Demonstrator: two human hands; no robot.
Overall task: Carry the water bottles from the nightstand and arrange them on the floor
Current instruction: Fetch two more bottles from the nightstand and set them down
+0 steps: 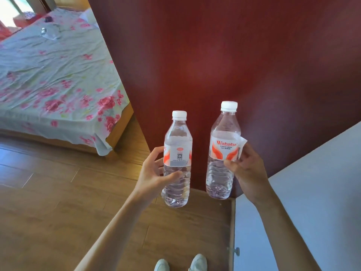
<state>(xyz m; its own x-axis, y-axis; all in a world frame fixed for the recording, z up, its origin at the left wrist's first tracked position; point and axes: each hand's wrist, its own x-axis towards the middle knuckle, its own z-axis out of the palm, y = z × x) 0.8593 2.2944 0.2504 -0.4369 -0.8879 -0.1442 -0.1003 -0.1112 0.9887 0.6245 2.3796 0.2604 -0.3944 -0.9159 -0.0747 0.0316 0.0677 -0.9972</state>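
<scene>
Fingers [155, 151] round 2 water-filled bottles [176, 192] [219, 182]

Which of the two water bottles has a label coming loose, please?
The right-hand bottle: a flap of its label sticks out at the side. The left-hand bottle has a label lying flat.

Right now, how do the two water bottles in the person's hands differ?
The left bottle, gripped by the left hand, shows its label's back with a QR code; the right bottle, held by the right hand, shows the brand name. The right bottle's label peels loose at one edge; the left bottle's lies flat. Both are clear, upright, white-capped.
</scene>
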